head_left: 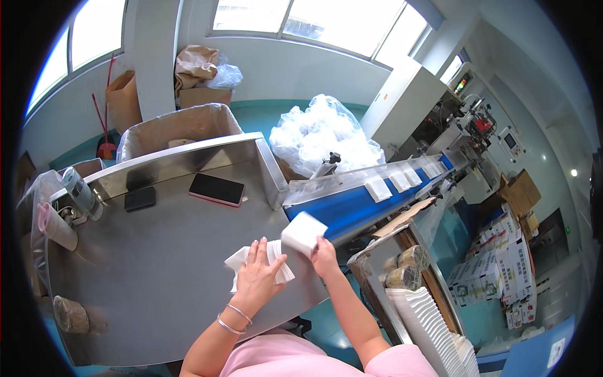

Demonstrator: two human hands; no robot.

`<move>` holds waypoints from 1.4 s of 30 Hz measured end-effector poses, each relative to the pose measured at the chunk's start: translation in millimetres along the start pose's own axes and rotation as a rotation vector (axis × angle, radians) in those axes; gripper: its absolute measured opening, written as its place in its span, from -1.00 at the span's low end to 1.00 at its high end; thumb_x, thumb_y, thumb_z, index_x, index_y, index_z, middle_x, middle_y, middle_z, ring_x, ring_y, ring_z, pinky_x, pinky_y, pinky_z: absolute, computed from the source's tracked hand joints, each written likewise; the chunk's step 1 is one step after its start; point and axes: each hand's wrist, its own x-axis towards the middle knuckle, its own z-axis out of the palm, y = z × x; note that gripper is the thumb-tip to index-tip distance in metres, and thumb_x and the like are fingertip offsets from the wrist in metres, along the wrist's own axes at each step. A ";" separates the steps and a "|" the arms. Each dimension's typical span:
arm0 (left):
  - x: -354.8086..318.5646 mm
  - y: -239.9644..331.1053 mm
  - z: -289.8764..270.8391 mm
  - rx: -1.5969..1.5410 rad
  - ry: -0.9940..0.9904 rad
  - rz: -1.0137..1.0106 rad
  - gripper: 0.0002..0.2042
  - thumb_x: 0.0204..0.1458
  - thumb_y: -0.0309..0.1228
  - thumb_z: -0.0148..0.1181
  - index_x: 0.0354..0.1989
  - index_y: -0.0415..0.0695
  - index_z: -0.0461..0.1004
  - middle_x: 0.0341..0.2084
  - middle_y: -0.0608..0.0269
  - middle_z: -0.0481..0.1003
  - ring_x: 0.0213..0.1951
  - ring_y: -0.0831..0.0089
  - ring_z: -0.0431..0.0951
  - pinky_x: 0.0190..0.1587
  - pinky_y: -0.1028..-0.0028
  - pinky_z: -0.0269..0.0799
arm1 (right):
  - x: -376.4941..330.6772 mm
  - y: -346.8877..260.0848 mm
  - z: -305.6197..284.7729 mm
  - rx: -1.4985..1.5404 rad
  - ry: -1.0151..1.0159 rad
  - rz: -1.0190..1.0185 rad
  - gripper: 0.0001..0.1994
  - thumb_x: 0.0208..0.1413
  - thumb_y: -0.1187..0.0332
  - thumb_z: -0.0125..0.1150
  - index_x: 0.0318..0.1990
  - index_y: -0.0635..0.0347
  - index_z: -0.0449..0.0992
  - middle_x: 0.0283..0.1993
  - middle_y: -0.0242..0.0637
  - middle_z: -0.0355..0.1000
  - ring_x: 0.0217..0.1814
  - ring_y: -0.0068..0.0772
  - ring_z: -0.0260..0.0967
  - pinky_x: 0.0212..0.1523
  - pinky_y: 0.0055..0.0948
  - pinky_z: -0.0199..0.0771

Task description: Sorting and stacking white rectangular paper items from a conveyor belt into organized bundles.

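My left hand (256,279) lies over a small stack of white folded napkins (284,269) on the steel table. Its fingers are stretched out and its thumb is spread to the right, on top of the stack. Just to the right, my right hand (325,259) pinches the corner of a single square white napkin (304,232). That napkin is raised between the table's right edge and the near end of the blue conveyor belt (317,215). Further up the belt, several similar white napkins (378,189) lie in a spaced row.
On the steel table (157,270) lie a phone (217,189) and a dark flat case (140,199). A clear bottle (81,191), a pink cup (58,227) and a tape roll (71,314) stand at left. Stacked white napkins (427,320) fill a rack at right.
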 end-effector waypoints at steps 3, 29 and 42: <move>-1.2 -1.5 4.3 -0.041 0.027 -0.024 -0.24 -0.37 -0.17 0.41 0.15 0.18 0.25 0.21 -0.12 0.03 0.25 0.01 0.03 0.10 0.24 0.30 | -32.4 -6.0 18.8 -0.371 -0.137 0.088 -0.63 0.20 0.25 -0.05 0.07 0.30 0.20 0.02 -0.17 0.32 -0.02 -0.41 0.34 -0.11 -0.41 0.42; -14.3 -8.4 12.5 -0.493 -0.059 -0.169 -0.17 -0.27 -0.24 0.32 0.26 0.22 0.03 0.17 -0.56 -0.18 0.16 -0.39 0.05 0.09 0.17 0.26 | -43.6 6.8 41.1 -0.965 -0.505 -0.014 -0.71 0.20 0.29 -0.06 -0.06 0.32 0.40 -0.23 -0.32 0.43 -0.25 -0.61 0.32 -0.21 -0.54 0.38; -10.9 0.9 11.2 -0.539 -0.058 -0.187 -0.22 -0.25 -0.30 0.32 0.24 0.23 0.07 0.14 -0.61 -0.14 0.13 -0.41 0.08 -0.04 0.10 0.38 | -49.3 0.2 31.9 -0.763 -0.544 -0.075 -0.56 0.23 0.25 -0.08 0.18 0.33 0.17 0.01 -0.26 0.34 -0.08 -0.55 0.33 -0.11 -0.53 0.38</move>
